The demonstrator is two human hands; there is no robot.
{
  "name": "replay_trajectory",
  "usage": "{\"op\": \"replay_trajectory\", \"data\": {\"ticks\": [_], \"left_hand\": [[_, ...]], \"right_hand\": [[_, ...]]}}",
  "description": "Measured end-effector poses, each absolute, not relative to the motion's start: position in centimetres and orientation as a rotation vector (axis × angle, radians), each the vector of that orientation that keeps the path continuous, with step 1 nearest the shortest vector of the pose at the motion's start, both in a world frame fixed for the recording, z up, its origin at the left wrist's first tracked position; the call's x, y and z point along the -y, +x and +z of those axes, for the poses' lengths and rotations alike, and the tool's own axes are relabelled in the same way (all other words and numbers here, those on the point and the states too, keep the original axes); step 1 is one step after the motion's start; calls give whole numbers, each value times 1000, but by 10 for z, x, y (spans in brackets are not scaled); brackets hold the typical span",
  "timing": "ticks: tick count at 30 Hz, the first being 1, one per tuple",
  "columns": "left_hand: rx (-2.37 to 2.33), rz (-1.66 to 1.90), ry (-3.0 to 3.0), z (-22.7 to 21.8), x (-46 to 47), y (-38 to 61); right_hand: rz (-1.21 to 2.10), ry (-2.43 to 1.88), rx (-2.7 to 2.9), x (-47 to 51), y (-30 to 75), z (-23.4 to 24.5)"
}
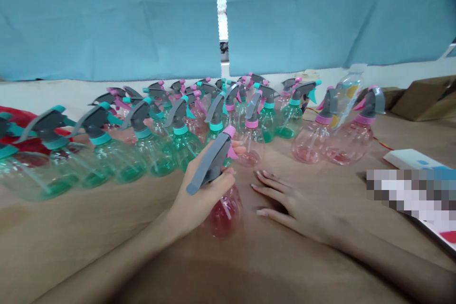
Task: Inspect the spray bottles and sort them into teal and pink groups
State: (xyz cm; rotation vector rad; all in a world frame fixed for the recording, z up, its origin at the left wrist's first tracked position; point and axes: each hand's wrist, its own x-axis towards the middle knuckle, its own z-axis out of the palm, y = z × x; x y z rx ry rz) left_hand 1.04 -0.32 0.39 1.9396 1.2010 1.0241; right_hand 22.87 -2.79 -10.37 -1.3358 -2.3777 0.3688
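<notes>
My left hand (199, 194) is wrapped round the neck of a pink spray bottle (225, 216) with a grey and pink trigger head. The bottle stands on the wooden table (107, 237), its nozzle facing away from me. To its right, my right hand (294, 202) lies palm down on the table with the fingers spread, holding nothing. Just beyond the hands stands another pink spray bottle (251, 147). A row of green spray bottles (160, 156) with teal collars reaches to the left.
Two pink spray bottles (309, 142) stand right of centre, before a clear plastic bottle (347, 92). Several more sprayers crowd the back. At right are a cardboard box (427, 99), a white box (409, 156) and a partly blurred flat item. Red material (21, 123) lies far left.
</notes>
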Motion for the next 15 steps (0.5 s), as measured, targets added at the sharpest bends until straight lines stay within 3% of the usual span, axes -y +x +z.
{"op": "replay_trajectory", "data": {"ticks": [15], "left_hand": [[-1121,978,1940,5,5,10]], "right_hand": [[342,-1333,2366,28,228,-105]]}}
